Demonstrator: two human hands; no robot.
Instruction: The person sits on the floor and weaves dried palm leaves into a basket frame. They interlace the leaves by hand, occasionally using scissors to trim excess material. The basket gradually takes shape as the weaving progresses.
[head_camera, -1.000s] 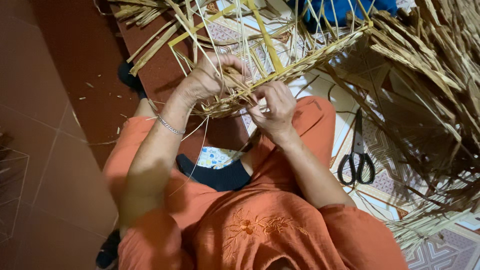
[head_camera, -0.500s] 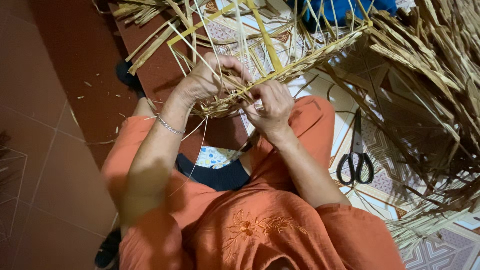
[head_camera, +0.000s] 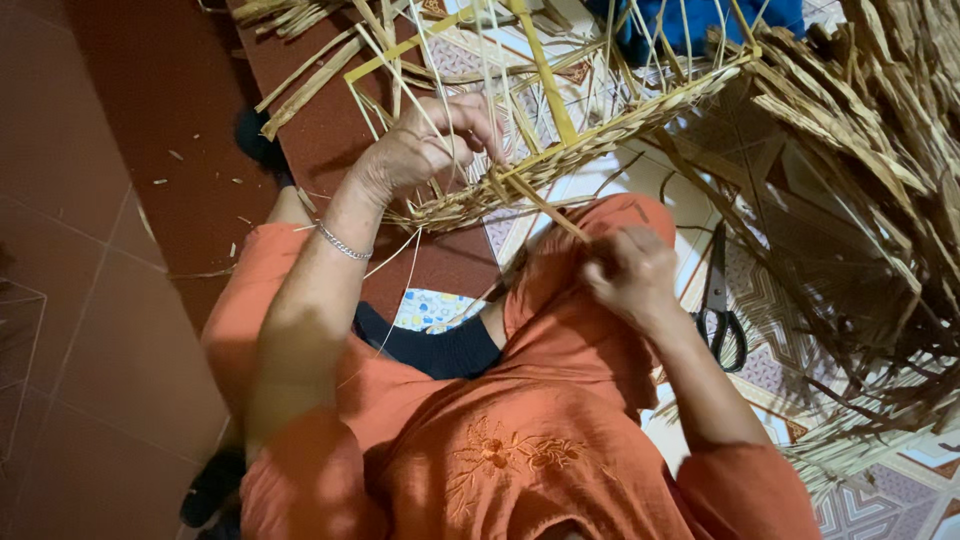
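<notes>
The right hand (head_camera: 632, 272) is closed in a pinch on the near end of a flat, pale yellow straw strip (head_camera: 545, 207), which runs taut from the fingers up and away to the woven edge. In the earlier frames this hand sat right against that edge, beside the other hand; now it has pulled back toward the body, over the raised knee in orange cloth, so the strip stands drawn out between grip and weave.

The left hand (head_camera: 425, 150) curls over the braided rim of the half-made straw basket frame (head_camera: 560, 160), fingers bent around the upright strands and pressing the rim just where the strip enters it. It sits much where it was before. A thin silver bracelet (head_camera: 345, 243) circles that wrist.

Beyond the left hand, loose uprights of the frame rise away from the rim, with one broader yellow stake among them. To the outer side of the right hand, black-handled scissors (head_camera: 718, 300) lie on the patterned tiled floor (head_camera: 880, 500), apart from the fingers. Further out on that side a large heap of dry straw strips (head_camera: 860, 180) spreads. Outside the left arm lie red-brown floor tiles (head_camera: 90, 250) scattered with small straw bits.
</notes>
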